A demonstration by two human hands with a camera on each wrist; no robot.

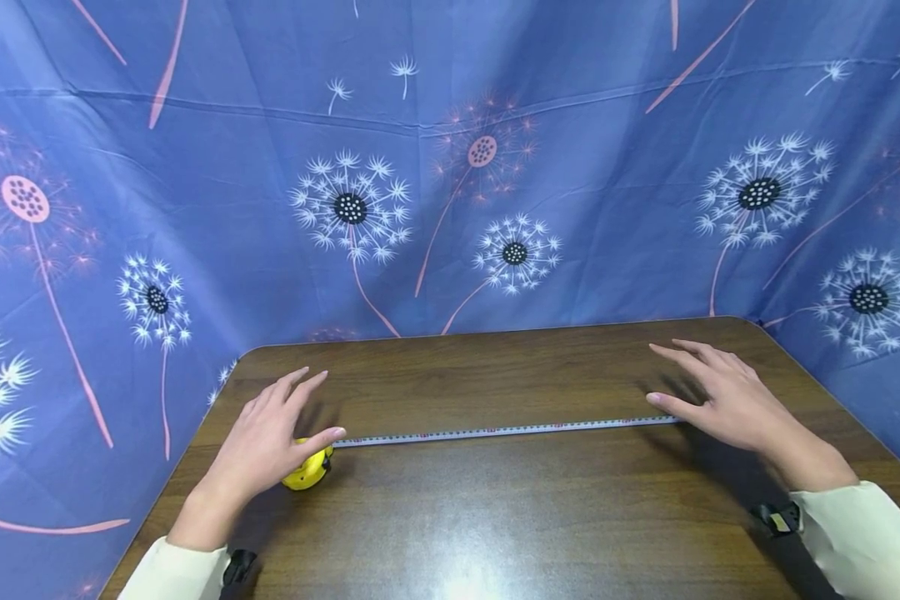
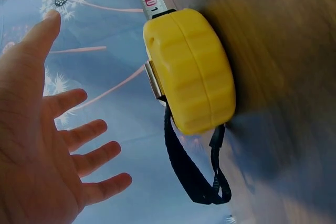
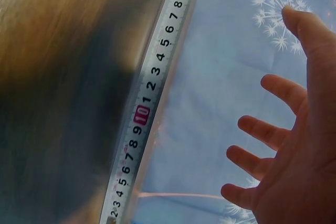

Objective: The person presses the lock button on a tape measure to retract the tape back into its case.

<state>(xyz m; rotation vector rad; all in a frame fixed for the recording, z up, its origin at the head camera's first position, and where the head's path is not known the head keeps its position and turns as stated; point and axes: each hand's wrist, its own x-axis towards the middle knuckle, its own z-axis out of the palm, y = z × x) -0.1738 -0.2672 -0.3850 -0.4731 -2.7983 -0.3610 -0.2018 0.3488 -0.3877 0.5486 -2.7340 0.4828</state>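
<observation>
A yellow tape measure (image 2: 191,72) stands on the brown table at the left, with a black wrist strap (image 2: 184,169) looped from its case. Its white blade (image 1: 495,432) runs out across the table to the right; in the right wrist view the printed blade (image 3: 149,93) shows numbers from about 2 to past 20. Over the case hovers my left hand (image 1: 258,437), fingers spread and apart from it. My right hand (image 1: 735,400) hangs above the blade's far end, its fingers extended, holding nothing. In the head view that hand hides the blade's tip.
The wooden table (image 1: 480,517) has rounded back corners and a shiny patch of light near the front. Behind it and at both sides hangs a blue cloth (image 1: 607,208) with a dandelion print. Cream sleeves and dark wrist straps show on both arms.
</observation>
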